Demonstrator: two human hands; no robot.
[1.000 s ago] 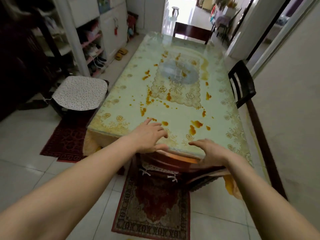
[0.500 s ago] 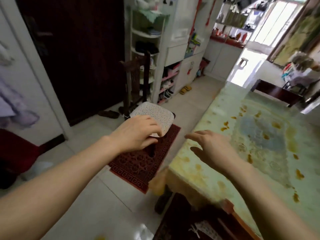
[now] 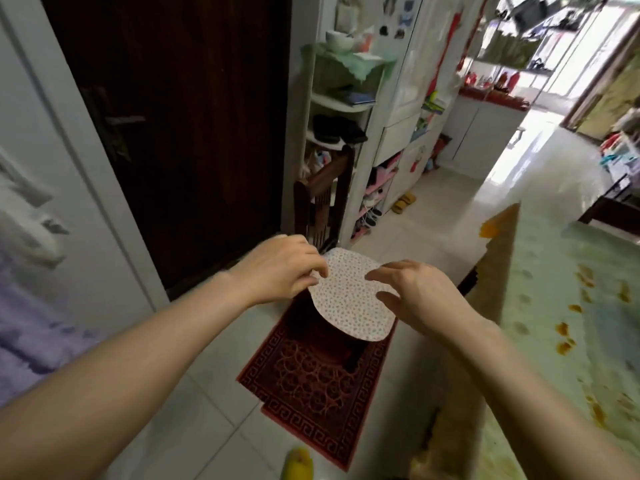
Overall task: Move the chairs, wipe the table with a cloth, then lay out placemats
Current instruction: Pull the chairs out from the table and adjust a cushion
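A dark wooden chair [image 3: 325, 195] with a white dotted seat cushion [image 3: 349, 303] stands on a red rug, left of the table. My left hand [image 3: 282, 268] hovers at the cushion's left edge, fingers loosely curled, nothing visibly in them. Fingers spread, my right hand [image 3: 415, 294] reaches over the cushion's right side. I cannot tell whether either hand touches the chair. The table [image 3: 554, 306] at the right has a glass top over a pale green cloth, spotted with orange stains. No wiping cloth or placemats are in view.
The red patterned rug [image 3: 311, 382] lies under the chair on white tiles. A dark door [image 3: 173, 133] and a white shelf unit [image 3: 346, 109] with shoes stand behind it. A yellow slipper [image 3: 298, 462] shows at the bottom. Another dark chair [image 3: 609, 209] stands at the table's far end.
My view has swung left from the table's near end to the cushioned chair. Both hands left the table edge and now reach over the chair's cushion.
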